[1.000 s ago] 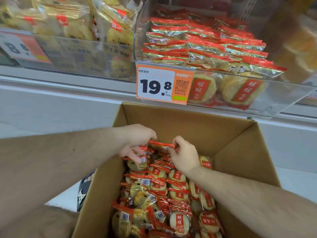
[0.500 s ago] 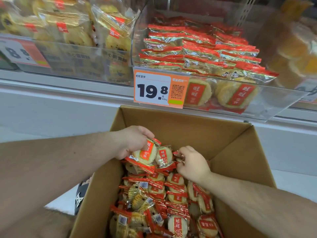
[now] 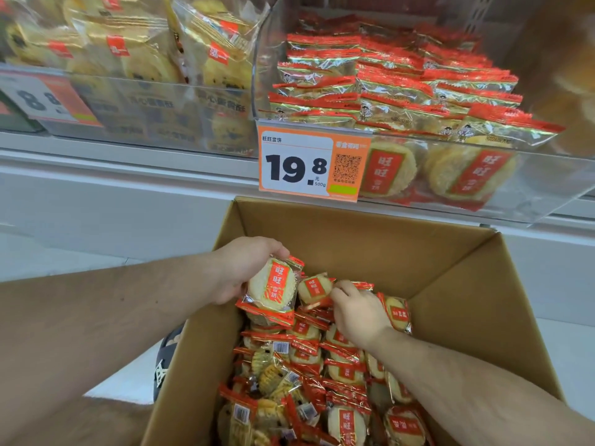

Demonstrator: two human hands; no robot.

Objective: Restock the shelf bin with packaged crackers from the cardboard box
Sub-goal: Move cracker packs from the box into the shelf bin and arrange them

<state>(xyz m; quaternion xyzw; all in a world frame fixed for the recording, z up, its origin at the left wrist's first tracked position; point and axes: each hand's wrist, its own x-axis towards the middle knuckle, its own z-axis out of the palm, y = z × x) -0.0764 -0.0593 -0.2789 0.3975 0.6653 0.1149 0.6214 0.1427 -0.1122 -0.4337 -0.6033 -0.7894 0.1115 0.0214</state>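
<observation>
Head view, box: open brown cardboard box (image 3: 476,300) nearest, heaped with round pale crackers in clear wrappers with red labels and red crimped ends (image 3: 346,423).
Left hand: left hand (image 3: 244,268) grips one such packet (image 3: 273,289), label up, above the heap.
Right hand: right hand (image 3: 357,312) pinches another packet (image 3: 315,288) just beside it.
Shelf bin: clear plastic shelf bin (image 3: 531,191) beyond the box, stacked with matching packets.
Price tag: orange-and-white price tag (image 3: 309,164) reading 19.8 on the bin's front.

Matt cardboard box (image 3: 354,239), glossy plastic cracker packets (image 3: 344,423), clear plastic bin (image 3: 547,188).
</observation>
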